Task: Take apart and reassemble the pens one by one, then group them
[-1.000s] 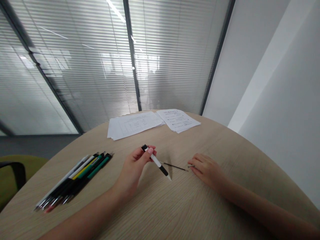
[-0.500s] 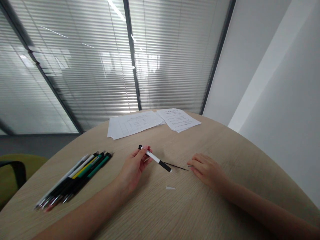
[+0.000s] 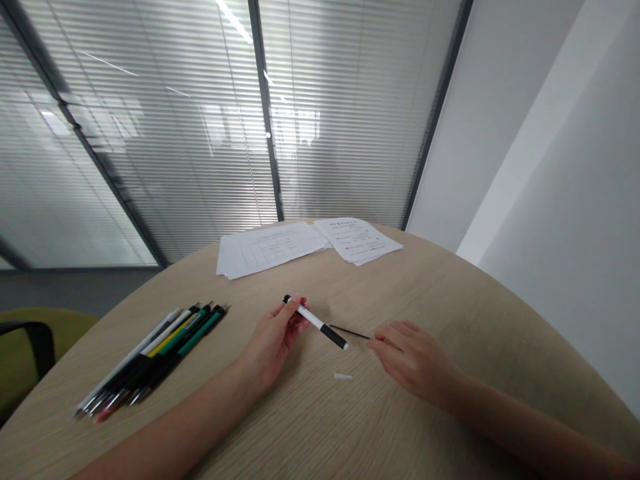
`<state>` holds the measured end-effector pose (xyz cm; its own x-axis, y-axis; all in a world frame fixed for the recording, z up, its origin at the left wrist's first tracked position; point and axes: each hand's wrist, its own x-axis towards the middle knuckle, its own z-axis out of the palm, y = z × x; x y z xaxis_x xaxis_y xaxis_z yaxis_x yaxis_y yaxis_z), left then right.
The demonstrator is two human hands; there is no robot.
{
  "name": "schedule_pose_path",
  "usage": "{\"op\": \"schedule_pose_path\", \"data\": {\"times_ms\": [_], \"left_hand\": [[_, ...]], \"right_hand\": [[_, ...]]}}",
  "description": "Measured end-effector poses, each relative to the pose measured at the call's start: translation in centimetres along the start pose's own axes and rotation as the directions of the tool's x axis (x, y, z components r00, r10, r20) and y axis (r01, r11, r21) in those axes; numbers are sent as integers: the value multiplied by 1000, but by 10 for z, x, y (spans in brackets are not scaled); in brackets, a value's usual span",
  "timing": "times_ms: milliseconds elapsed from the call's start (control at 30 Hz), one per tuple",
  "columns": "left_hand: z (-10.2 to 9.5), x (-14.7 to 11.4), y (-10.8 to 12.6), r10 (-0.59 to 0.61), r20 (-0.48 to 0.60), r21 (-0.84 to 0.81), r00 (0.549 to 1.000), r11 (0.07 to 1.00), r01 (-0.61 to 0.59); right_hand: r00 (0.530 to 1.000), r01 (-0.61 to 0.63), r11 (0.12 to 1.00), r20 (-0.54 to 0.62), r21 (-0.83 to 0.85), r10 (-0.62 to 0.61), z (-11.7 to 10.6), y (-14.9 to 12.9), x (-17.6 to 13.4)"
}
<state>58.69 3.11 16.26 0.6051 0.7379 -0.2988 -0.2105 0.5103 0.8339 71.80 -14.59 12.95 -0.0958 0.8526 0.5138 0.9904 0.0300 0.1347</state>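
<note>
Near papers (image 3: 273,248) and pens (image 3: 173,341), left fingers (image 3: 293,305) hold a white barrel (image 3: 313,319); right fingers (image 3: 391,338) pinch a rod (image 3: 350,331).

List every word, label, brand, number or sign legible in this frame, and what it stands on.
Readable text: none.
White paper sheets with a printed grid: print too small and faint to read.
White paper sheets with printed lines: characters too small to read.
White-and-black pen in the left hand: no legible marking.
Row of white, yellow, green and black pens: none legible.
</note>
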Motion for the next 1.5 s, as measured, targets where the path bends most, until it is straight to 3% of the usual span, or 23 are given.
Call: {"op": "schedule_pose_path", "data": {"times_ms": [233, 367, 567, 967, 1233, 1500], "left_hand": [[2, -5, -5, -107, 49, 50, 993, 993, 104], [-1, -2, -8, -152, 77, 21, 985, 988, 151], [-5, 4, -10, -181, 75, 7, 981, 984, 181], [-4, 4, -9, -192, 80, 24, 978, 981, 190], [-4, 3, -8, -193, 71, 29, 979, 981, 191], [-5, 5, -9, -194, 69, 36, 979, 981, 191]], "right_hand": [[974, 104, 967, 171, 233, -146, -1, -27, 6], [970, 169, 945, 122, 280, -209, 5, -29, 6], [978, 201, 950, 4, 237, -208, 8, -26, 4], [983, 123, 948, 94, 295, -157, 0, -24, 2], [968, 127, 960, 179, 248, -175, -8, -21, -1], [963, 235, 959, 96, 158, -252, -4, -22, -1]]}}
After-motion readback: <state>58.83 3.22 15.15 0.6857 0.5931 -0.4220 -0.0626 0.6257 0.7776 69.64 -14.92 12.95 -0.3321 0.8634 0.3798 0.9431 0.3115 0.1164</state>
